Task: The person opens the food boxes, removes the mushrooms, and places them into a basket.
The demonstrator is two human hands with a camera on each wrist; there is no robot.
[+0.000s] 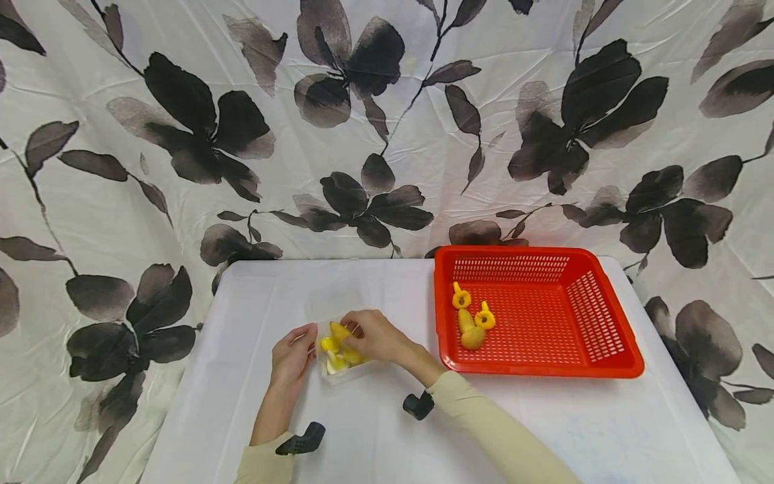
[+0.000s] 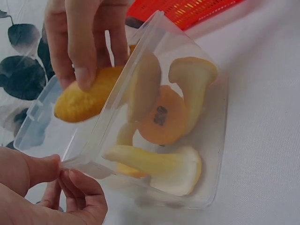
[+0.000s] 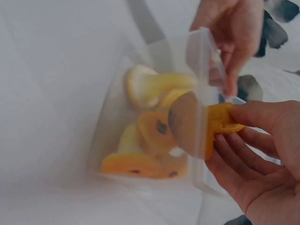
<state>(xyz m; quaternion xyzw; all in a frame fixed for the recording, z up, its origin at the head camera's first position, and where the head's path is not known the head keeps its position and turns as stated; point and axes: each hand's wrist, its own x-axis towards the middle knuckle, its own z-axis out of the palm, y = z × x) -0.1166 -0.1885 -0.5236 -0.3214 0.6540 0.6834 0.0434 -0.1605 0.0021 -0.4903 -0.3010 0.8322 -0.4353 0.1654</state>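
Observation:
On the white table stands a clear plastic container [image 1: 343,378], with several yellow toy mushrooms [image 2: 180,166] inside it. My left hand [image 1: 290,359] pinches the container's rim at a corner, thumb on one side and fingers on the other. My right hand [image 1: 379,338] holds a larger yellow-brown toy mushroom [image 2: 86,101] by its stem between thumb and fingers. In the right wrist view this mushroom's cap lies behind the container's clear wall, inside the mouth, while the stem sticks out. The translucent lid [image 2: 44,124] hangs open on the container's far side.
A red plastic basket [image 1: 538,369] stands to the right on the table [image 1: 375,430]. In its left part lie two small yellow toy mushrooms [image 1: 461,298] and a brownish-yellow one [image 1: 473,337]. A flower-printed cloth [image 1: 423,168] hangs behind the table.

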